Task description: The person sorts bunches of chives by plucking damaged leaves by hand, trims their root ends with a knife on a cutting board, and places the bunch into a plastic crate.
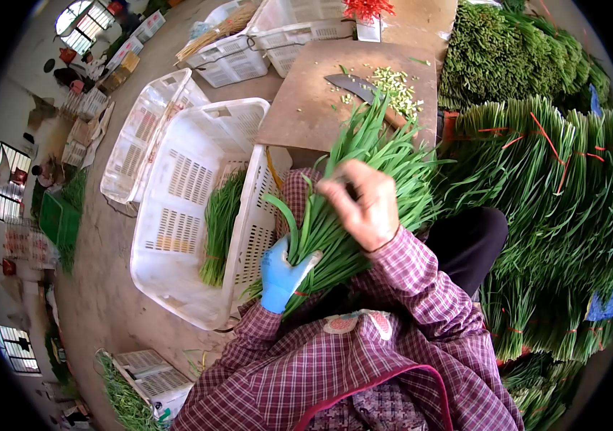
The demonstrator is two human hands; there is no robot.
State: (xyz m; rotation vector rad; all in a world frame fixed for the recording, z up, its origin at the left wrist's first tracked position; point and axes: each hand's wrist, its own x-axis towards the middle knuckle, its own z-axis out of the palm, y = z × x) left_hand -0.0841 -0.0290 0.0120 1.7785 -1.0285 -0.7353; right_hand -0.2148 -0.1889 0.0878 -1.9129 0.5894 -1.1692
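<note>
And here's the crate (159,262), big and white, just left of the gloved left hand (286,274), one bundle (224,230) of long greens lying in it along the wall nearest that hand. Beyond it, farther left of the hand, another crate, the clear one (137,140), stands close alongside. Well ahead of both hands, a third, the straw crate (238,70), carries a sheaf of straw (224,30), and a fourth, the end crate (314,34), sits right by it.

Now to the hands! The left, in blue, is wrapped around the stems of the bunch (364,248), thumb across the top, holding it over the lap, leaves fanning out ahead and to the right. The right hand (367,205), bare, is half closed just above those leaves, fingers curled in; it's blurred, so whether they pinch a leaf can't be told.

Straight ahead of the right hand comes the board (296,108): a knife (353,86) lies on it, chopped bits (393,86) scattered beside the blade, leaf tips reaching over the near edge. And off to that hand's right, stacked greens (536,201), tied with red bands, run deep.
</note>
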